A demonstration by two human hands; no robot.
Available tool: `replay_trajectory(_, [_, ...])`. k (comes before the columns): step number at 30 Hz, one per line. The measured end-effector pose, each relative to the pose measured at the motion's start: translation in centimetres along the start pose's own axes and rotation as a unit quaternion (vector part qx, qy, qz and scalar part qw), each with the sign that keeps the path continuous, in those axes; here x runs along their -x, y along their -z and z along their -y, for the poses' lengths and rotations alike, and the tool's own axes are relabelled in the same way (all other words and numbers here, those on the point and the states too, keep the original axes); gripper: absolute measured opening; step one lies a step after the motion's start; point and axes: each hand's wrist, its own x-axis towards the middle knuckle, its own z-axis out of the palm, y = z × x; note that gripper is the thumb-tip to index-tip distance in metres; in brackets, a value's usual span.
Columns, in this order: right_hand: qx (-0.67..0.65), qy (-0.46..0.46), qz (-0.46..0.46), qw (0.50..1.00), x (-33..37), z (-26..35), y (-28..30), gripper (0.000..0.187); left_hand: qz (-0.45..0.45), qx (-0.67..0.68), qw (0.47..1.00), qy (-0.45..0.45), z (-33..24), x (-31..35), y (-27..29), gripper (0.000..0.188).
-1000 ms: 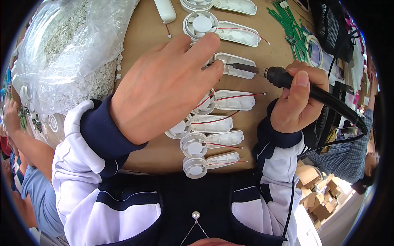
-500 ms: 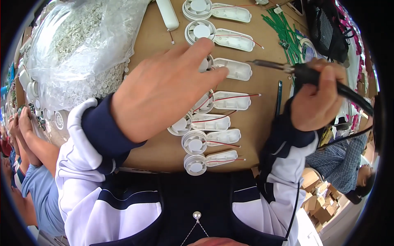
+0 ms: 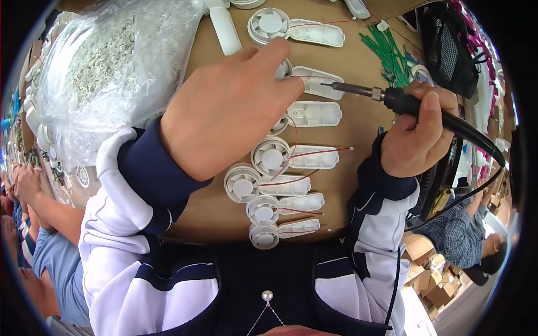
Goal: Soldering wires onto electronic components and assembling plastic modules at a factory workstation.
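Head view: right hand grips soldering iron, tip over open handle of white handheld fan, mid-column, far of centre. Left hand partly covers its head; can't tell if pinching. Clear plastic bag of small white parts, far left.

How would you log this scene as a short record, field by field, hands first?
Left hand: over a white fan unit, grip unclear
Right hand: holding a soldering iron
Iron tip: over that unit's open shell, contact unclear
Row: more white fan units
Left side: clear plastic bag, many small white parts
Right side: green strands, black mesh bag
Surface: brown tabletop
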Motion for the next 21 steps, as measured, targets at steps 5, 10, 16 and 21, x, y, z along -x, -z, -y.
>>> replay_trajectory(5, [0.03,0.051,0.025,0.998,0.2,-0.5,-0.6,0.015,-0.063,0.003,0.998,-0.03,0.0,0.0,-0.7,0.039])
replay_trajectory(10, [0.03,0.026,0.035,0.999,0.6,-0.5,-1.0,0.017,-0.059,-0.01,0.998,-0.03,-0.1,-0.1,-0.8,0.039])
replay_trajectory(16, [0.028,0.047,0.04,0.998,0.7,-0.6,-1.2,0.017,-0.061,-0.012,0.997,-0.035,-0.2,-0.2,-0.6,0.04])
replay_trajectory(21, [0.021,0.037,0.048,0.998,0.7,-0.6,-0.9,0.015,-0.062,-0.008,0.997,-0.036,-0.2,-0.2,-0.7,0.041])
